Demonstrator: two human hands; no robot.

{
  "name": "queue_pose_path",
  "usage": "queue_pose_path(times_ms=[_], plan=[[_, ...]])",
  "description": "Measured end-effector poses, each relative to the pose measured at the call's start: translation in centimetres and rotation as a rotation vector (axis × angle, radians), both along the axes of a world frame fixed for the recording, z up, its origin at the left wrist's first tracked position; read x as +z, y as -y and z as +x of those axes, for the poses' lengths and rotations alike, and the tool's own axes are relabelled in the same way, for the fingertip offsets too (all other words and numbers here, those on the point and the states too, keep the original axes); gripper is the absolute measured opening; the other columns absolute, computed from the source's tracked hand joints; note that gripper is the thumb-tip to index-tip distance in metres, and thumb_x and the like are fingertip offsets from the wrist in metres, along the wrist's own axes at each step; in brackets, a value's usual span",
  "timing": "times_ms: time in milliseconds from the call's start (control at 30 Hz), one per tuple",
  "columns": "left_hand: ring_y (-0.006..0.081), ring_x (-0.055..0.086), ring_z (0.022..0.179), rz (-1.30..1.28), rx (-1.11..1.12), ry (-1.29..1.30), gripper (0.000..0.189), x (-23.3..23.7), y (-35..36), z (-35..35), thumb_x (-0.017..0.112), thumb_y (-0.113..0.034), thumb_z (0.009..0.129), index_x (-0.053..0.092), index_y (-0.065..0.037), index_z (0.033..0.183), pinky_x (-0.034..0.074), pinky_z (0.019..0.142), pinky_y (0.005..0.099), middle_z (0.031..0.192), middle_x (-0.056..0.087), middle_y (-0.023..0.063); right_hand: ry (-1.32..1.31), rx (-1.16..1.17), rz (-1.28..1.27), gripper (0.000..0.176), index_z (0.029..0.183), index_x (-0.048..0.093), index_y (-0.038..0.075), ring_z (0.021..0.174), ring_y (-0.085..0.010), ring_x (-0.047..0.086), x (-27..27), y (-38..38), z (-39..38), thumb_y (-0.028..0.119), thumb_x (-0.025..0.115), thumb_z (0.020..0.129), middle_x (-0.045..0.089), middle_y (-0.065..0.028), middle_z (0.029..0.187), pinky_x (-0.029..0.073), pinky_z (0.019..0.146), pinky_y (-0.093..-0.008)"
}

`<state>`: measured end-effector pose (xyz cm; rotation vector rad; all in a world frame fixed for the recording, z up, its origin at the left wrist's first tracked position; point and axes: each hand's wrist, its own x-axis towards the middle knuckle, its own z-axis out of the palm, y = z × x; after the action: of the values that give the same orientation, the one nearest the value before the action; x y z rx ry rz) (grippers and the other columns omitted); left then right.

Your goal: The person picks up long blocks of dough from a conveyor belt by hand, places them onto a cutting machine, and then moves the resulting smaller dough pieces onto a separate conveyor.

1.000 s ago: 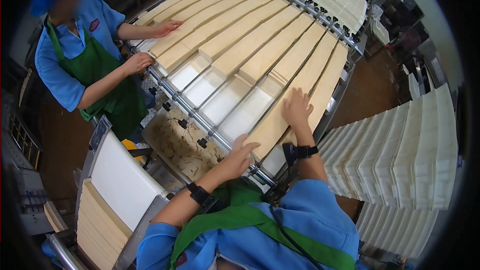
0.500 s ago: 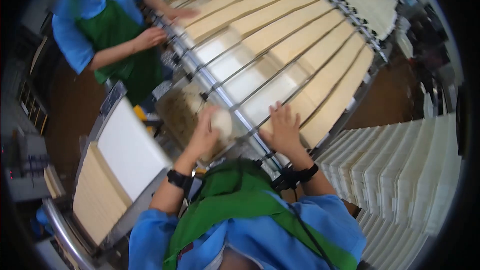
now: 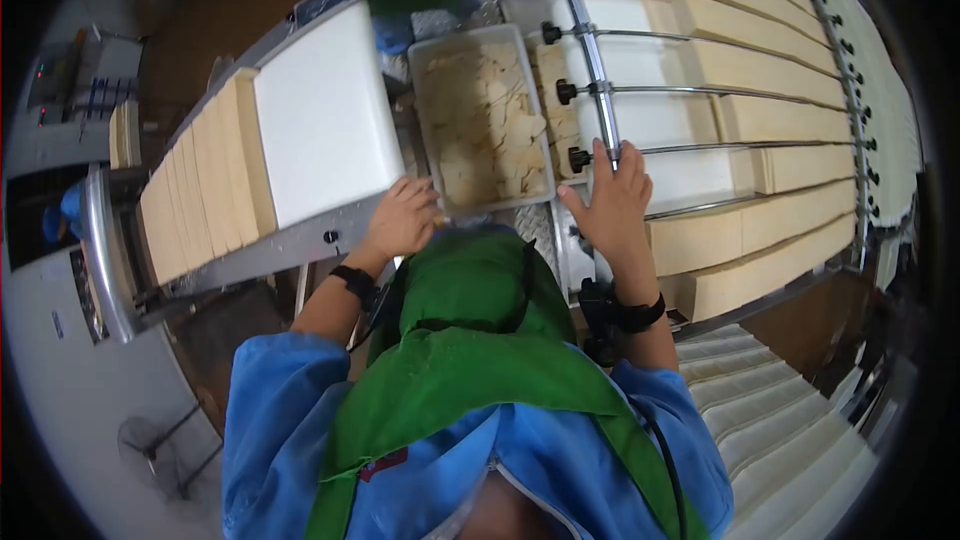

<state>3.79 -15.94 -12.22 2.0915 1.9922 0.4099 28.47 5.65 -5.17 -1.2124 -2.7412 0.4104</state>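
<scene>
Pale scraps (image 3: 485,120) fill the tray (image 3: 465,33). At the tray's near left corner the left hand (image 3: 402,220) is curled against the rim; I cannot tell whether its grip holds anything. Just right of the tray, the right hand (image 3: 612,202) lies open, fingers spread, on the rail (image 3: 600,70).

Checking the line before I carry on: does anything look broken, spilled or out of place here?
Only the bin by the rail: it holds broken, irregular pieces, unlike the long whole slabs on the lanes. Slab ends sit staggered, leaving bare white belt near the rail. Nothing looks spilled.
</scene>
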Motion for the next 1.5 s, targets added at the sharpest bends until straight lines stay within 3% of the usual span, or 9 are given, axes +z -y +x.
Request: queue_pose_path(times_ms=[67,200,700,900,1000,1100,1300,1500], plan=[[0.0269,0.051,0.110,0.017,0.004,0.018,0.022,-0.4,0.2,-0.3,0.059,-0.009,0.067,0.066,-0.007,0.087,0.038,0.097,0.0427,0.102,0.060,0.0069,-0.021,0.031,0.095,0.066,0.124,0.050,0.005,0.117,-0.0414,0.036,0.1,-0.5,-0.4,0.044,0.066,0.074,0.039,-0.0262,0.123,0.031,0.093,-0.0532],[0.0278,0.051,0.108,0.003,-0.004,0.011,0.022,0.1,0.4,-0.4,0.057,-0.010,0.066,0.065,-0.004,0.087,0.040,0.095,0.0421,0.103,0.059,0.0080,-0.002,0.076,0.114,0.062,0.115,0.055,0.005,0.112,-0.0392,0.038,0.9,-0.9,-0.5,0.047,0.067,0.072,0.041,-0.0248,0.119,0.032,0.091,-0.0502],[0.0259,0.051,0.108,0.017,0.043,-0.007,0.020,-0.4,1.4,-0.4,0.056,-0.008,0.068,0.062,-0.004,0.086,0.041,0.094,0.0389,0.104,0.058,0.0078,0.008,0.125,0.205,0.060,0.100,0.058,0.002,0.099,-0.0355,0.042,1.0,-0.9,-1.4,0.053,0.067,0.069,0.044,-0.0208,0.105,0.033,0.085,-0.0454],[0.0258,0.051,0.109,0.020,0.039,-0.005,0.021,-0.8,1.6,-0.5,0.058,-0.008,0.066,0.062,-0.004,0.086,0.041,0.094,0.0383,0.104,0.058,0.0076,0.083,0.086,0.095,0.058,0.099,0.058,0.002,0.099,-0.0359,0.042,1.5,-0.9,-1.9,0.051,0.067,0.069,0.045,-0.0208,0.104,0.034,0.085,-0.0454],[0.0236,0.050,0.111,-0.025,0.045,-0.057,0.023,-0.9,1.7,-0.7,0.058,-0.015,0.072,0.061,-0.007,0.093,0.039,0.097,0.0365,0.106,0.057,0.0055,0.035,0.111,0.200,0.056,0.097,0.058,0.002,0.099,-0.0361,0.042,0.9,-0.9,-1.8,0.050,0.068,0.070,0.045,-0.0212,0.103,0.034,0.086,-0.0456],[0.0278,0.052,0.106,0.069,0.041,0.035,0.021,-0.5,1.5,-0.6,0.058,-0.007,0.066,0.062,-0.003,0.086,0.043,0.091,0.0376,0.103,0.058,0.0077,0.059,0.091,0.159,0.054,0.097,0.059,0.001,0.100,-0.0373,0.043,0.9,-0.9,-1.9,0.048,0.068,0.072,0.046,-0.0220,0.104,0.035,0.086,-0.0468],[0.0295,0.052,0.107,0.142,0.027,0.018,0.017,-1.4,1.7,-0.6,0.061,-0.009,0.068,0.060,-0.006,0.085,0.043,0.092,0.0395,0.103,0.058,0.0102,0.116,0.051,0.044,0.050,0.101,0.062,0.004,0.102,-0.0396,0.043,0.9,-1.6,-2.0,0.046,0.067,0.074,0.048,-0.0226,0.105,0.036,0.086,-0.0495],[0.0302,0.056,0.100,0.407,0.072,0.085,0.015,-2.4,2.3,-0.8,0.065,-0.011,0.066,0.058,-0.007,0.079,0.047,0.085,0.0412,0.102,0.057,0.0107,0.267,0.061,-0.057,0.047,0.106,0.063,0.012,0.106,-0.0388,0.045,2.0,-3.0,-2.0,0.047,0.066,0.075,0.049,-0.0206,0.109,0.036,0.091,-0.0486]])
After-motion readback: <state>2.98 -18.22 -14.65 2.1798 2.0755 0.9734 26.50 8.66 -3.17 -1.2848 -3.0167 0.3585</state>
